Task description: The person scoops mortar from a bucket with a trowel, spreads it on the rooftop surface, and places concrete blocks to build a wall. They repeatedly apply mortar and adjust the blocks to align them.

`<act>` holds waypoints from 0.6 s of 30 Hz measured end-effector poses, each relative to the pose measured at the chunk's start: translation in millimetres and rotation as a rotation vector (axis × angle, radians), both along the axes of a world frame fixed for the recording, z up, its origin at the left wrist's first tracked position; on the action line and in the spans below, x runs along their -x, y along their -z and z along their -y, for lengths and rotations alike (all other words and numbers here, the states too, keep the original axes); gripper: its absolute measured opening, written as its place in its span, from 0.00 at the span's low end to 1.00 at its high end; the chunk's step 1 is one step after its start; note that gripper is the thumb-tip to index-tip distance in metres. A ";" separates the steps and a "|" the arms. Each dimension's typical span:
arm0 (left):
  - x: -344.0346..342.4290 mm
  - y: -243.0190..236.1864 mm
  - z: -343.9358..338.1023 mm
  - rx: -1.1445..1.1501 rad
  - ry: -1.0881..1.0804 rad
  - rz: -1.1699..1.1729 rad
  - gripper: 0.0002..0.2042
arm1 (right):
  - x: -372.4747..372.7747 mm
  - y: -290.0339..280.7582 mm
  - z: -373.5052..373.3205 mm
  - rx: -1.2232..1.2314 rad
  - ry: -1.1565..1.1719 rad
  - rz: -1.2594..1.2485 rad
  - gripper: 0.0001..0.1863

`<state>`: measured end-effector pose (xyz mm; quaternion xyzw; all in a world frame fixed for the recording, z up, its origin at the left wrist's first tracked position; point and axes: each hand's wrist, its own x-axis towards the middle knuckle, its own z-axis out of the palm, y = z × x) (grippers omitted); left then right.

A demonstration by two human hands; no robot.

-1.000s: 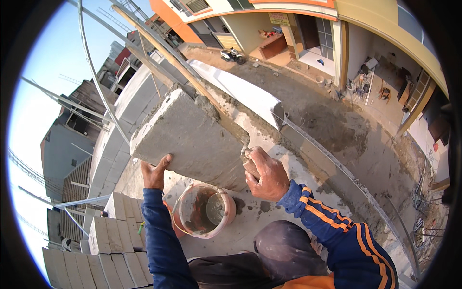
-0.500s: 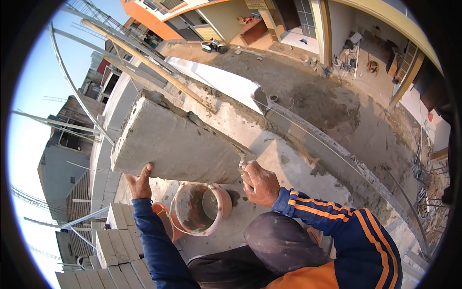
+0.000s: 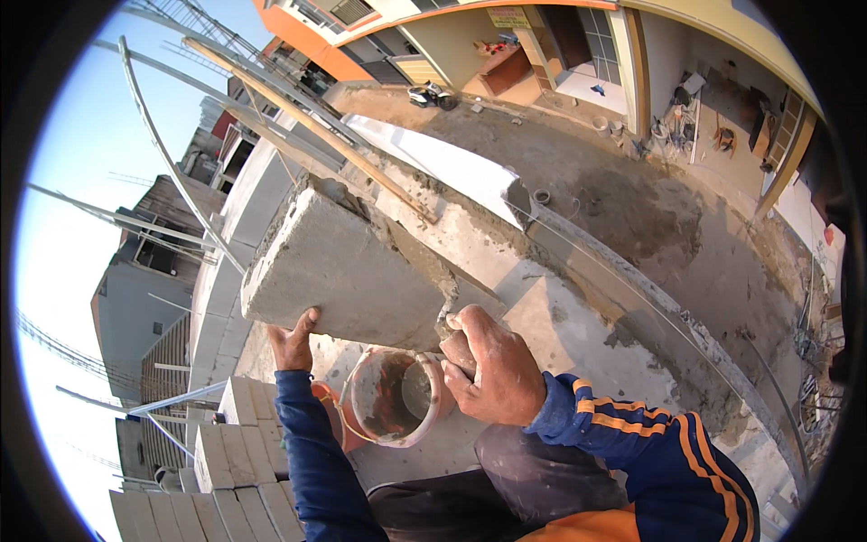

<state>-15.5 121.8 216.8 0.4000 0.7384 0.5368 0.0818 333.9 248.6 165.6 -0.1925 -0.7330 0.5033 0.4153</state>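
A grey concrete block [image 3: 330, 266] is tilted up in front of me, its broad face toward me. My left hand [image 3: 292, 341] supports its lower left edge, the thumb against the face. Wet mortar [image 3: 406, 244] clings along its upper right edge. My right hand [image 3: 497, 366] is closed round the handle of a trowel [image 3: 445, 318], at the block's lower right corner. Most of the trowel blade is hidden or coated in mortar. Below the block stands a pale pink bucket [image 3: 443, 402] with grey mortar inside.
An orange bucket [image 3: 327, 390] sits left of the pink one. Stacked grey blocks [image 3: 226, 456] are at lower left. A low wall [image 3: 424, 163] and a wooden pole [image 3: 316, 126] run beyond the block. A motorbike [image 3: 432, 95] stands farther off.
My right hand and the trowel have moved down toward me along the block's right end. The view has shifted, so the surroundings appear farther right. My left hand still supports the block.
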 end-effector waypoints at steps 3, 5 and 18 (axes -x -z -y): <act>-0.9 2.7 -1.1 -0.086 0.068 -0.063 0.37 | -19.7 -5.0 -5.7 0.148 -0.134 -0.130 0.24; -1.2 3.8 -1.3 -0.037 0.001 -0.036 0.37 | -11.1 -6.2 -16.8 0.234 -0.126 -0.189 0.24; 18.4 5.7 9.3 -0.003 -0.004 -0.022 0.34 | -17.3 78.1 4.3 0.089 -0.004 -0.111 0.24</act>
